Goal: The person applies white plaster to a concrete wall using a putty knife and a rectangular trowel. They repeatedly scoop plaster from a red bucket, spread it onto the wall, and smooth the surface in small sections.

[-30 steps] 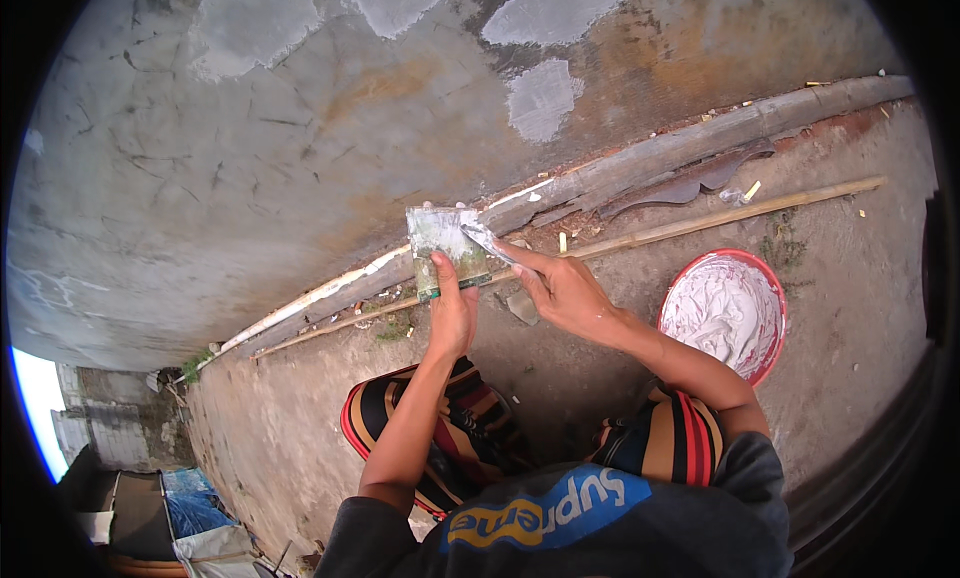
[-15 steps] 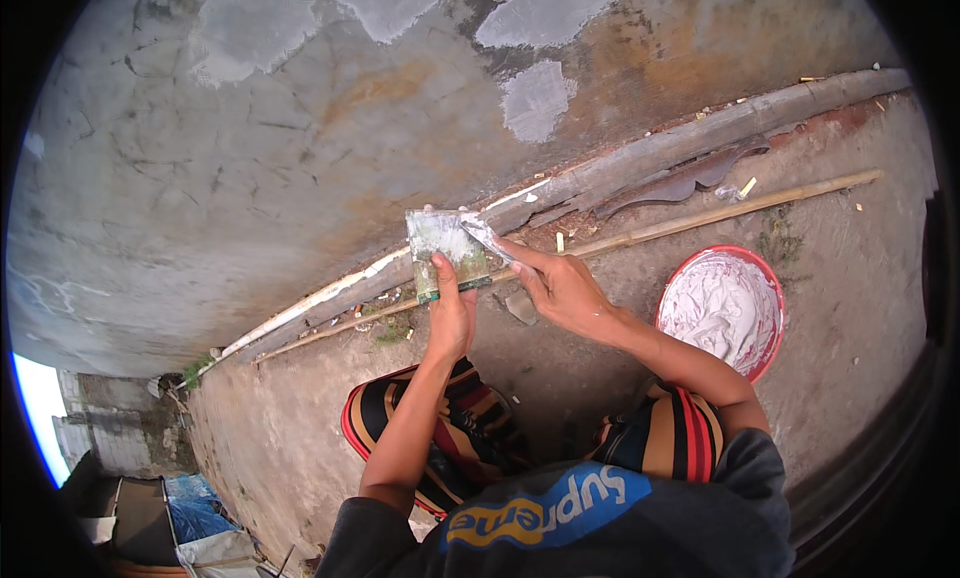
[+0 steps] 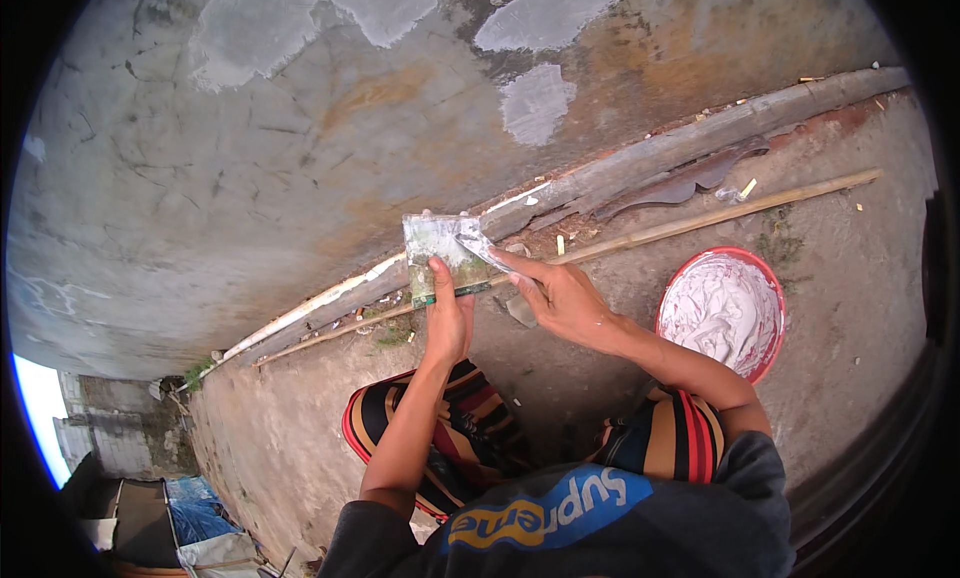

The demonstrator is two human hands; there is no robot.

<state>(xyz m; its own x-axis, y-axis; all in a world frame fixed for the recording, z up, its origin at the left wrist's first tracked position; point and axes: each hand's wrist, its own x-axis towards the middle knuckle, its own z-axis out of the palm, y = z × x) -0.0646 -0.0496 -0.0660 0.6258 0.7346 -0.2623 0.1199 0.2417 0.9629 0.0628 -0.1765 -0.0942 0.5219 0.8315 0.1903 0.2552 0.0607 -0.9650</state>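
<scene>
My left hand [image 3: 448, 323] grips a squarish flat board [image 3: 436, 243] with a green lower edge, smeared with whitish paste, thumb across its face. My right hand [image 3: 570, 308] holds a putty knife [image 3: 479, 246] coated in the same pale paste, its blade resting on the board's upper right part. Right of my right forearm, on the ground, stands a round red tub [image 3: 769, 348] holding white, creamy paste.
Ahead rises a stained grey wall [image 3: 250, 178] with pale patches, along a raised concrete ledge [image 3: 700, 118]. A bamboo pole [image 3: 820, 186] and a dark wavy scrap [image 3: 680, 188] lie near it. Blue tarpaulin [image 3: 195, 508] shows at lower left.
The board has shifted slightly left and down in my left hand. The knife blade has moved a little lower on it, along with my right hand.
</scene>
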